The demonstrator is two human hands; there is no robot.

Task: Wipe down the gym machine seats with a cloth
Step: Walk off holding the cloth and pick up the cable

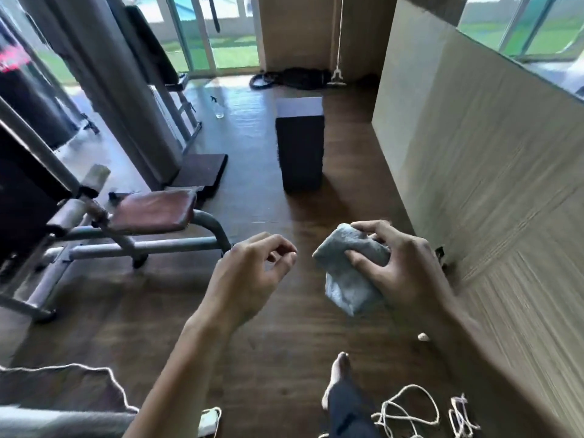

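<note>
The bunched-up pale grey-blue cloth (344,279) looks like the easy part here. It's soft, light and floppy, there's nothing to break, and it should squash to whatever shape it gets pressed into (can't tell if it's damp). It's probably best held as a wad in the palm, so a flat face stays free for wiping.

That's about how it sits now. The person's right hand (407,273) has it up in the air over the dark wooden floor (284,343), near the middle of the view. The fingers (373,227) curl over the top of the bundle, the thumb presses into the middle of it, and a loose end hangs below.

The left hand (249,276) is just beside it, not touching, fingers loosely curled round nothing. The worn reddish-brown padded seat (151,210) on its grey tube frame is off to the left, well apart from the cloth.
</note>
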